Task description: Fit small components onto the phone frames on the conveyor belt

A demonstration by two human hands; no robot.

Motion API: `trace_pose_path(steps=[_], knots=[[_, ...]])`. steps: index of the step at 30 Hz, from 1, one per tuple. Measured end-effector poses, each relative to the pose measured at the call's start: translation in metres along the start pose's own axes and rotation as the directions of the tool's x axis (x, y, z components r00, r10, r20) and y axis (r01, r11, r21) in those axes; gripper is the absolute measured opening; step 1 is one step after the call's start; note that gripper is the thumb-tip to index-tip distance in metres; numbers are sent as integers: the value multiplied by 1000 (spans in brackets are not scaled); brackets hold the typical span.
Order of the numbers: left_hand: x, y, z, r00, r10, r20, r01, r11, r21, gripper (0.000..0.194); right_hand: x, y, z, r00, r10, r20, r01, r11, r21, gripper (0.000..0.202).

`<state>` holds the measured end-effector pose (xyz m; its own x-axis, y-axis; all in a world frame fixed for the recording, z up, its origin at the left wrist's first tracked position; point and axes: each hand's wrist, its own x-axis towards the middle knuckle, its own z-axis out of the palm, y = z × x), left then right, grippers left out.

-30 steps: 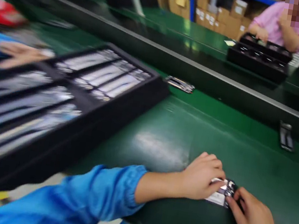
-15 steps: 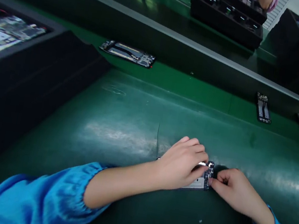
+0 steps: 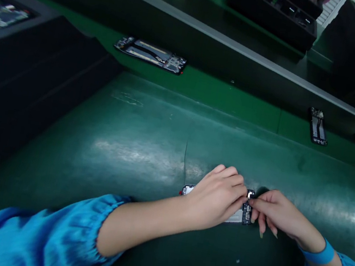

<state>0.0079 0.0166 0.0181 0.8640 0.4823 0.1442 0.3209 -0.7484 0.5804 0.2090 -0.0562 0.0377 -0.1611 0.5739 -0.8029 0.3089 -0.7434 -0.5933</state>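
Observation:
An opened phone [image 3: 237,217] lies flat on the green mat, with its small circuit board [image 3: 247,212] at the right end. My left hand [image 3: 219,198] rests across it, hiding the middle. Its fingers are bent, with thumb and forefinger closed at the inner edge of that board. From the right, my right hand [image 3: 277,214] reaches the same board, thumb and forefinger pinched at its upper part and the other fingers hanging loosely. Both sets of fingertips nearly meet; whatever the right pinch holds is too small to make out.
Another opened phone [image 3: 149,54] lies on the green strip behind. Several more, including one phone [image 3: 318,126], lie farther right. A black foam tray [image 3: 37,84] with boards stands at left. Beyond the metal rail [image 3: 213,33] are black boxes [image 3: 270,15] and part of a person's hand.
My right hand has shifted up along the board to the left fingertips, its lower fingers uncurling. My left hand stays over the phone. The camera view has tilted slightly downward.

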Motion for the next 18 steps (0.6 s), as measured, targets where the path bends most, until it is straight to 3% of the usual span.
trace_pose_path(steps=[10, 18], knots=[[-3, -1, 1, 995, 61, -85, -66, 996, -60, 25, 2, 4, -4, 999, -23, 35, 21, 998, 55, 40], [0, -1, -1, 999, 30, -25, -31, 997, -66, 26, 4, -7, -2, 999, 49, -21, -50, 998, -33, 44]])
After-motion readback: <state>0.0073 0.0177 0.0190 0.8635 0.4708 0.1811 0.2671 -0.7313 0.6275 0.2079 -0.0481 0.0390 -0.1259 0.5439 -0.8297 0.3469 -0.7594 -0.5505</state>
